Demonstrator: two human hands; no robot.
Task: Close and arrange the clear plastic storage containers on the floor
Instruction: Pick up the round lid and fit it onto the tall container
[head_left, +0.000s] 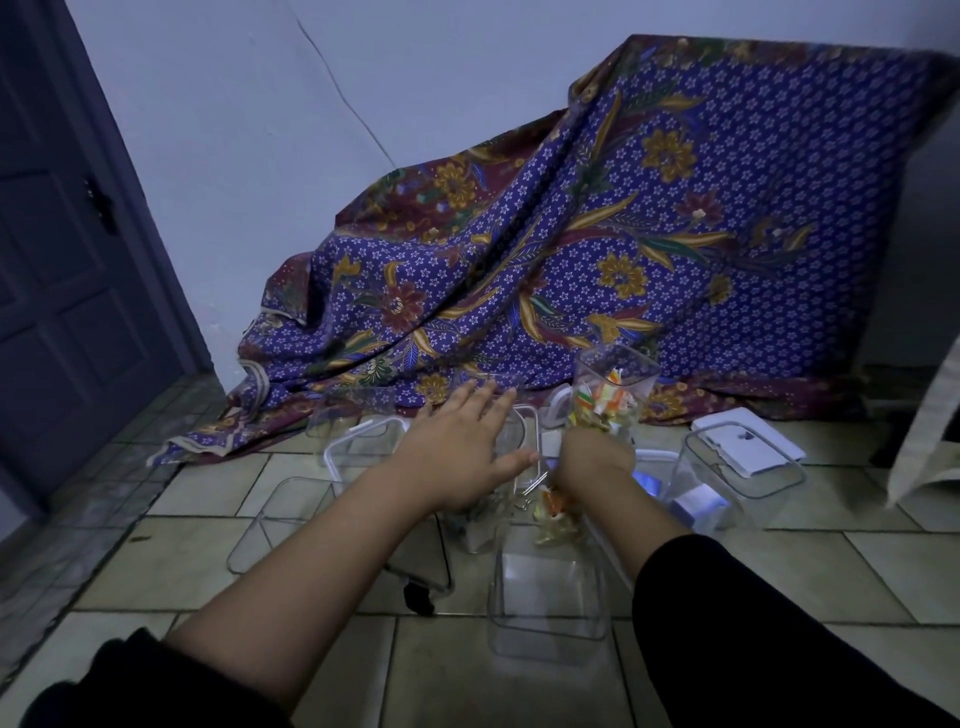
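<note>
Several clear plastic containers stand and lie on the tiled floor. My right hand (592, 460) grips the base of a tall clear container (615, 387) holding colourful wrapped sweets, tilted away from me. My left hand (462, 441) reaches forward with fingers spread flat over a clear lid with a white rim (524, 441). A lidless clear container (548, 603) stands in front of me. Another container with sweets (553, 514) lies under my wrists. An open container (737, 478) with a white lid (748, 447) resting on its top stands at the right.
A purple patterned cloth (623, 234) drapes over something against the wall behind the containers. A dark door (62, 234) is at the left. More clear tubs (280, 519) sit left of my arms. A pale cloth edge (930, 441) hangs at far right.
</note>
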